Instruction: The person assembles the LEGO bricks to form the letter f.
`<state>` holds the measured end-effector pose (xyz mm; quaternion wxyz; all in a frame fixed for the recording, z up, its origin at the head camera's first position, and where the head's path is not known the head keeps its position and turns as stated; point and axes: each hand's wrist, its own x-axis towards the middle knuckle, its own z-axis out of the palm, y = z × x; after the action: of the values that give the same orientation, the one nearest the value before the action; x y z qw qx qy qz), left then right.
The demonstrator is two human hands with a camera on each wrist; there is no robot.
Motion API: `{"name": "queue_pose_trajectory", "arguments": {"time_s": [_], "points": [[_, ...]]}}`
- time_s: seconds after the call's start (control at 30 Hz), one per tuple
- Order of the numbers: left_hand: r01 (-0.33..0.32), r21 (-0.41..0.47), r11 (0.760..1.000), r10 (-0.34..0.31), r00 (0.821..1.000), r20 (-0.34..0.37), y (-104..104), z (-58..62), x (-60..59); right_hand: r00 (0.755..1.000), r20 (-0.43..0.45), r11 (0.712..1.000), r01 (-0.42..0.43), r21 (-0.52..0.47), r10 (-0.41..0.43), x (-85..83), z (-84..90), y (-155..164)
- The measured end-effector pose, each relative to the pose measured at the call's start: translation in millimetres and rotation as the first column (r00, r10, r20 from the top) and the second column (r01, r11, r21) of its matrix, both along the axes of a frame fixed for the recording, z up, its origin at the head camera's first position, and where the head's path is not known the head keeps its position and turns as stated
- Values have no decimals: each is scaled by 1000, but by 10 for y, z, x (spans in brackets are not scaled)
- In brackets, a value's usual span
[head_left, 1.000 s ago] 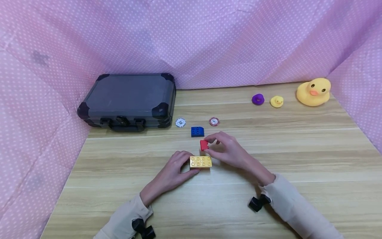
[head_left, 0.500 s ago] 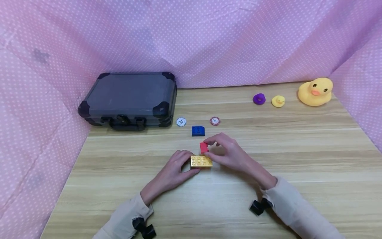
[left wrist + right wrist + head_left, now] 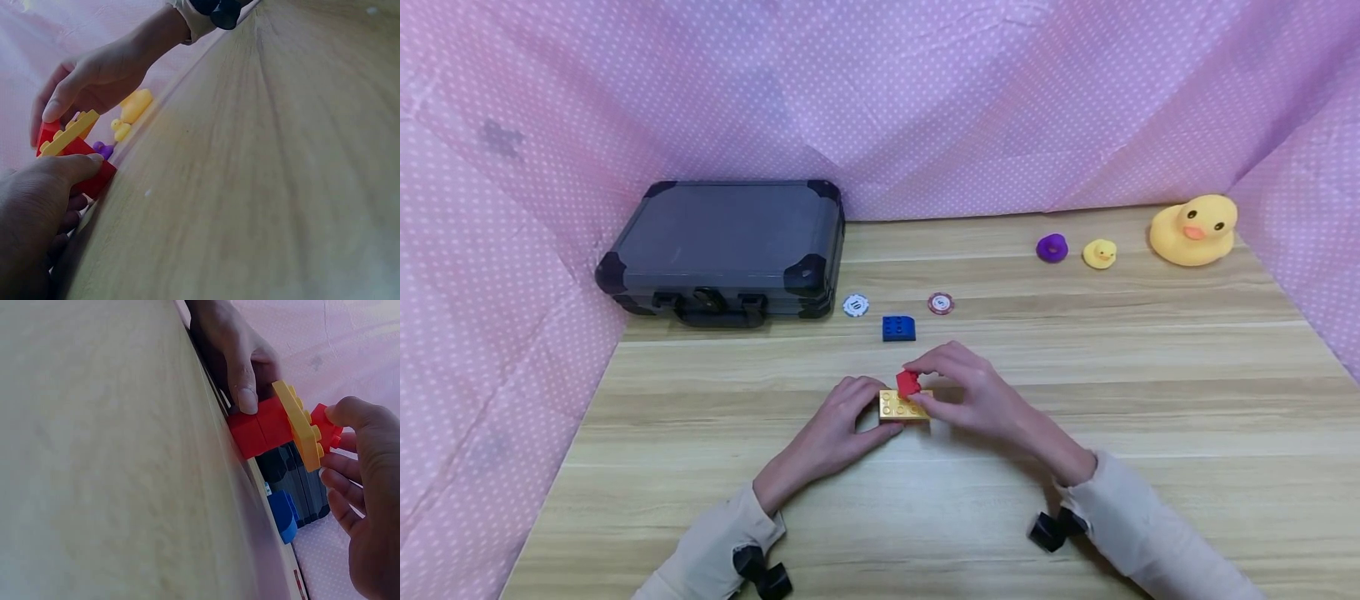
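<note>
**Small red brick poised over the right end of the yellow plate**

The right hand (image 3: pixel 981 396) pinches a small red plastic studded brick (image 3: pixel 907 382) between thumb and fingertips, holding it on or just above the right end of a flat yellow studded plastic plate (image 3: pixel 901 406); whether it is fully seated cannot be told. The left hand (image 3: pixel 835 429) grips the plate's left end with curled fingers, and the right wrist view shows its thumb pressed against a larger red block (image 3: pixel 257 427) beneath the plate. The plate's long axis runs left to right between the two hands, at the middle of the wood-grain counter (image 3: pixel 1150 433).

Further back lie a blue studded brick (image 3: pixel 898 327), two round chips (image 3: pixel 855 305), a closed dark grey case (image 3: pixel 722 246), and at the far right a purple ring toy (image 3: pixel 1051 247) and two yellow rubber ducks (image 3: pixel 1195 231).
</note>
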<state>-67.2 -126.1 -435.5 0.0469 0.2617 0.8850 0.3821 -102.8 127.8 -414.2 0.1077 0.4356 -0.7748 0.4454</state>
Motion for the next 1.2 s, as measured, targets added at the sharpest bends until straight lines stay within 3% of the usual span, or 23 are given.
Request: {"name": "queue_pose_trajectory", "arguments": {"time_s": [0.3, 0.73, 1.2], "points": [[-1, -4, 1000, 1, 1000, -12, -2, -5, -3, 1000, -11, 1000, -11, 13, 11, 32, -3, -21], [6, 2, 1000, -6, 1000, -28, 5, -1, 2, 998, 56, 998, -6, 57, 3, 119, 47, -15], [-6, 4, 1000, 6, 1000, 12, 3, -15, 6, 1000, -25, 996, -10, 91, 12, 140, 62, -83]]}}
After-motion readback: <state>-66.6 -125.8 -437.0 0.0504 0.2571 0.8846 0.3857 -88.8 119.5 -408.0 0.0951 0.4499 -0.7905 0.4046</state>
